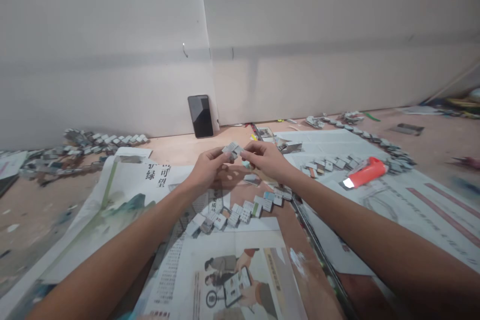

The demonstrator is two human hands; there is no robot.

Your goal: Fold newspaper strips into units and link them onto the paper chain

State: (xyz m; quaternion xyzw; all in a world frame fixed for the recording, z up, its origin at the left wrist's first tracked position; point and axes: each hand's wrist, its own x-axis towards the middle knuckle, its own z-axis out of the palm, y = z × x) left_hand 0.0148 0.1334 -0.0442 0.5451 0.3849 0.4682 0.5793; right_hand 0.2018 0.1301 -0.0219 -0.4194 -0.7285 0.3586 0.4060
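Between the fingers of the left hand [208,166] and the right hand [267,161], clamped on its opposite ends, a small folded-paper link piece [232,148] is held up above the counter [167,149]. It should be nearly weightless, stiff along its folds yet easy to crush or pull loose, so a light pinch on the flat outer edges suits it. Nearer the person's body, a zigzag folded-paper chain [245,211] lies partly on printed newspaper [247,232], likely flexing at each joint.
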